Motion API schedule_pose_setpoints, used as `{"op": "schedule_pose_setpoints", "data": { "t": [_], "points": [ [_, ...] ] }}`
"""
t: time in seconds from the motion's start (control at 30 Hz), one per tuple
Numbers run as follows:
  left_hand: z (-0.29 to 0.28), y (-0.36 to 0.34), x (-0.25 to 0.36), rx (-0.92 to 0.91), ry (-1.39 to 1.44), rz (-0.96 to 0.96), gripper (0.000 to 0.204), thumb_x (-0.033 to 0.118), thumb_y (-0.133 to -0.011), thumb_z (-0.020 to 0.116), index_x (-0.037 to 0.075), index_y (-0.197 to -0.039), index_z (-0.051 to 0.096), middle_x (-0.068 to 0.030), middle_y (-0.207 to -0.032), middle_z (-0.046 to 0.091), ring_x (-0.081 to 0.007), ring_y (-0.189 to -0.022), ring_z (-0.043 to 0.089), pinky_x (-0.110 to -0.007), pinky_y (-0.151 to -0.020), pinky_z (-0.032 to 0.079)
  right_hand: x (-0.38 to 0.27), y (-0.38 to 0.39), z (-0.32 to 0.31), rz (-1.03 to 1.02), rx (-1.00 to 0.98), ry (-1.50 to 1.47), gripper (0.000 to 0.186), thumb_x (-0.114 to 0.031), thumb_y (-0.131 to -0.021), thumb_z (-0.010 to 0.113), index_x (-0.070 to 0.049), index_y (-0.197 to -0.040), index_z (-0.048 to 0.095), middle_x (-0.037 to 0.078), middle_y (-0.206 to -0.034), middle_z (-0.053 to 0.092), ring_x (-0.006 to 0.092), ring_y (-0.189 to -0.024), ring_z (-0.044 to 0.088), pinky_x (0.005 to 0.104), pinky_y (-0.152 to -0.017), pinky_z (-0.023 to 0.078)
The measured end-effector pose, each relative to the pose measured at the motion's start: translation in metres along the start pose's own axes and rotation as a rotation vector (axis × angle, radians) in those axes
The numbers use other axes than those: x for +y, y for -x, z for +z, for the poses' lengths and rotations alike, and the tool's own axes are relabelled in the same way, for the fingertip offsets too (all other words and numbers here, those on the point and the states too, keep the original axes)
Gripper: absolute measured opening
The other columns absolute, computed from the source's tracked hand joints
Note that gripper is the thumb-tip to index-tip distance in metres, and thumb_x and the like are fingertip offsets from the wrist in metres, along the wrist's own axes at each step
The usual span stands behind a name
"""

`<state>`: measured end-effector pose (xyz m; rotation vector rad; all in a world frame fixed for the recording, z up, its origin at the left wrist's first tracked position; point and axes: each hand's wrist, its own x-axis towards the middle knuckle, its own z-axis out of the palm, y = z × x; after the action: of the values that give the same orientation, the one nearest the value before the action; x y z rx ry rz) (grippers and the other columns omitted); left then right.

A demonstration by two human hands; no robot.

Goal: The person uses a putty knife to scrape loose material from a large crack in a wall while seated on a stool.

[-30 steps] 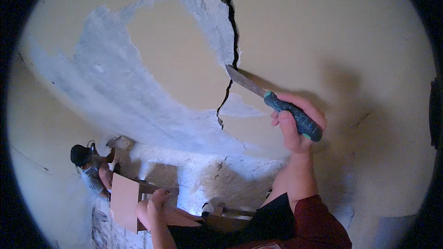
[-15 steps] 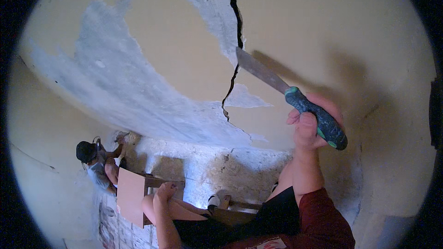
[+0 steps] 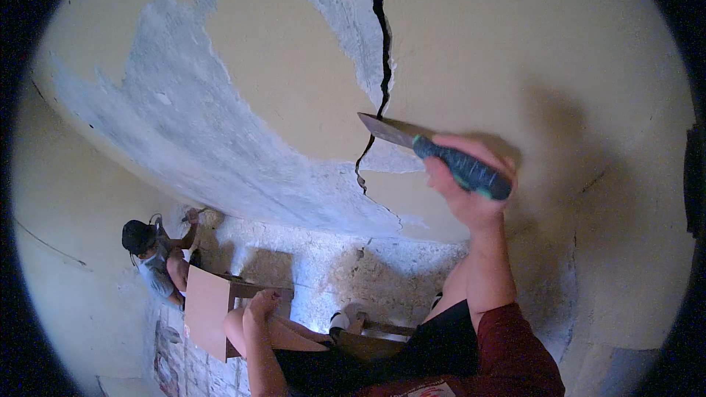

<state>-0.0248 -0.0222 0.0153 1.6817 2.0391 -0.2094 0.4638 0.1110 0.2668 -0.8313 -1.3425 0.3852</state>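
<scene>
Your right hand (image 3: 476, 202) is wrapped around the dark, green-trimmed handle of a scraper (image 3: 434, 153), whose blade crosses over a jagged black crack (image 3: 384, 48) in the beige wall (image 3: 515, 29). Your left hand (image 3: 261, 304) rests near your bare knee (image 3: 235, 329), fingers bent, its grip unclear; beyond it stand a pinkish panel (image 3: 207, 309) and, farther left, a crouching person (image 3: 156, 273) in a dark cap.

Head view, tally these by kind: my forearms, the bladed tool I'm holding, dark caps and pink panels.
Your forearms: 2
Bladed tool: 1
Dark cap: 1
Pink panel: 1
Total: 5
</scene>
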Motion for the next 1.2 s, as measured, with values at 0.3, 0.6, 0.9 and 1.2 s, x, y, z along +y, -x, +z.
{"op": "schedule_pose_setpoints", "data": {
  "t": [0.3,0.6,0.9,1.2],
  "points": [
    [-0.005,0.008,-0.002,0.021,-0.047,-0.099,0.031,0.032,-0.078,0.061,0.01,-0.099,0.067,-0.0168,-0.103,0.064,-0.0318,-0.097,0.062,-0.042,-0.086,0.049,-0.016,0.0,-0.005,-0.283,0.053,0.235,0.038,-0.017,-0.059,0.083,-0.011,-0.092,0.067,0.01,-0.077,0.068,0.0242,-0.066,0.067,0.0358,-0.061,0.054],
    [-0.003,0.022,0.031,0.289,0.539,-0.114,0.032,0.032,-0.078,0.058,0.011,-0.1,0.067,-0.0167,-0.104,0.064,-0.0314,-0.099,0.061,-0.041,-0.086,0.049,0.007,-0.012,0.001,-0.28,0.01,0.173,0.028,-0.016,-0.08,0.067,0.005,-0.097,0.06,0.014,-0.064,0.062,0.0201,-0.049,0.06,0.0291,-0.049,0.051],
    [0.01,0.0,-0.028,-0.018,-0.022,0.092,0.028,0.025,-0.078,0.053,0.006,-0.094,0.066,-0.0183,-0.097,0.065,-0.0336,-0.093,0.063,-0.042,-0.08,0.05,-0.029,-0.008,0.02,-0.016,0.203,-0.143,0.037,-0.028,-0.088,0.055,0.004,-0.106,0.057,0.013,-0.062,0.057,0.0174,-0.047,0.053,0.0271,-0.042,0.044],
    [-0.066,0.04,0.059,0.078,0.1,-0.095,0.029,0.023,-0.078,0.052,0.007,-0.099,0.065,-0.0182,-0.102,0.064,-0.0333,-0.096,0.062,-0.043,-0.083,0.049,-0.001,-0.015,0.0,-0.016,0.347,0.124,0.035,-0.025,-0.093,0.048,0.005,-0.111,0.053,0.01,-0.067,0.056,0.0156,-0.051,0.05,0.026,-0.044,0.039]
  ]
}}
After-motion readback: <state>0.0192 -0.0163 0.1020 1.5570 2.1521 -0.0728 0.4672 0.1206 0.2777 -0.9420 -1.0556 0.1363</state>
